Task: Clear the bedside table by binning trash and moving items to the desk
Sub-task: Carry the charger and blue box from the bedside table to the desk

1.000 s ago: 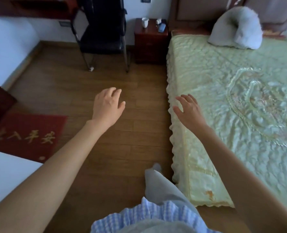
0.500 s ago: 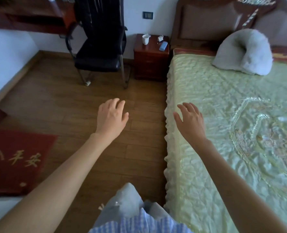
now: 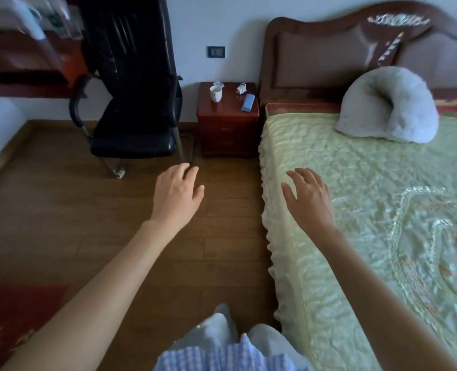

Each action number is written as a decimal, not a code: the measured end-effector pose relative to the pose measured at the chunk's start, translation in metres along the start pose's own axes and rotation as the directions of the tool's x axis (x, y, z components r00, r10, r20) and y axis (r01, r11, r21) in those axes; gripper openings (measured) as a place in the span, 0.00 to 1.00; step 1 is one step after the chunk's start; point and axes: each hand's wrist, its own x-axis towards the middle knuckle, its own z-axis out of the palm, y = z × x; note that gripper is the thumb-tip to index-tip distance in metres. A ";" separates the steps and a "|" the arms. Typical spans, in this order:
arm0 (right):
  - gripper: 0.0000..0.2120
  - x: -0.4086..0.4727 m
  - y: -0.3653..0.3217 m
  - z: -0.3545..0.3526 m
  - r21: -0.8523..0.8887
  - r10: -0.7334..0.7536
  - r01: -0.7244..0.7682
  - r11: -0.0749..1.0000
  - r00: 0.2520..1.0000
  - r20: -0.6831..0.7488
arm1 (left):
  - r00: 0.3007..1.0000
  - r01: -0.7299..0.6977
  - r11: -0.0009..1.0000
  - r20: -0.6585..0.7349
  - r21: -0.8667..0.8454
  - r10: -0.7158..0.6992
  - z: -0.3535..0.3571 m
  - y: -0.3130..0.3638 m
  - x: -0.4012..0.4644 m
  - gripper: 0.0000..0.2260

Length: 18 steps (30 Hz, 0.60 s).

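Two bare hands are held out ahead, nearest of all: the left hand (image 3: pixel 177 192) over the wooden floor (image 3: pixel 61 199), the right hand (image 3: pixel 309 195) over the edge of the green bedspread (image 3: pixel 369 210). Each grip is spread and relaxed, fingers loosely apart, and nothing is pinched or carried in either. Compared with a second ago, the bedside counter (image 3: pixel 228 129) is seen larger and lower in the view, and the red mat (image 3: pixel 10 317) has slid toward the lower left corner, so the room has evidently been crossed partway while both hands have stayed empty; the task is judged to be at its approach stage, with nothing yet removed. Beyond the hands, a black chair (image 3: pixel 133 116) is found on the left, just beside the counter, which is wedged between it and the bed. On the counter top, well out of reach, four things are made out: a white cup (image 3: pixel 215 93) at the left, whose contents cannot be told, a blue oblong case (image 3: pixel 247 103) at the right front, a small white crumpled item (image 3: pixel 241 88) behind it, and another pale scrap (image 3: pixel 218 83) at the back. Farther left, the desk (image 3: pixel 26 73) is glimpsed, blurred. No bin is seen.
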 end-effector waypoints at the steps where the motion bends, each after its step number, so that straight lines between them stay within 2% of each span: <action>1: 0.16 0.014 -0.001 0.005 0.007 0.008 -0.008 1.000 1.000 -0.009 | 1.000 -0.016 1.000 -0.007 0.001 0.016 0.003 -0.003 0.017 0.20; 7: 0.15 0.092 0.002 0.040 -0.020 0.047 -0.046 0.999 0.999 0.008 | 0.995 -0.093 0.995 -0.023 0.033 0.094 0.033 -0.018 0.106 0.19; 12: 0.13 0.177 0.018 0.081 -0.042 0.009 -0.008 0.999 1.000 0.016 | 0.998 -0.061 0.997 0.011 0.041 0.061 0.073 -0.034 0.182 0.18; 18: 0.12 0.296 0.044 0.119 0.015 0.013 -0.013 1.000 1.000 0.016 | 0.998 -0.055 0.996 0.037 0.073 0.052 0.103 -0.043 0.298 0.18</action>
